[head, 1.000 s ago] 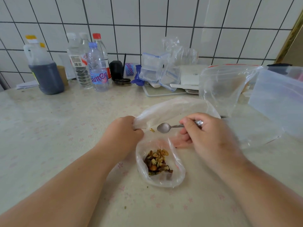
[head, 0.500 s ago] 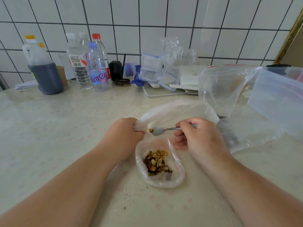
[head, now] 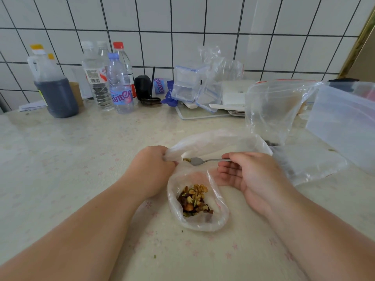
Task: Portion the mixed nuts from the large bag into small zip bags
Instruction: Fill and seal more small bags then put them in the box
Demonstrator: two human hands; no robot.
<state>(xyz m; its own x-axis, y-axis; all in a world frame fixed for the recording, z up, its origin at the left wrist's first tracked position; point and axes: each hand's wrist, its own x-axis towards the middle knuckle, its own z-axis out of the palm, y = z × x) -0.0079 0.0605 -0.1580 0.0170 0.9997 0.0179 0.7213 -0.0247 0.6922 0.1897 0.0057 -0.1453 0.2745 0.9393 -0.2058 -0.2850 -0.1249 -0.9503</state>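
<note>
Nuts (head: 193, 199): heap inside small bag (head: 197, 201), flat on counter (head: 81, 159), mouth facing away from the person.
Spoon (head: 203, 160): long axis left-right, bowl at left touching a few loose nuts just beyond the bag mouth.
Right hand (head: 249, 175): fingers pinch spoon handle; nearer the bag mouth.
Left hand (head: 154, 169): fingers clenched on large bag (head: 213, 142) edge.
Next, judged: sweep loose nuts toward the person, into the mouth.
Writing: bottle (head: 119, 86) reads "Ganten".
</note>
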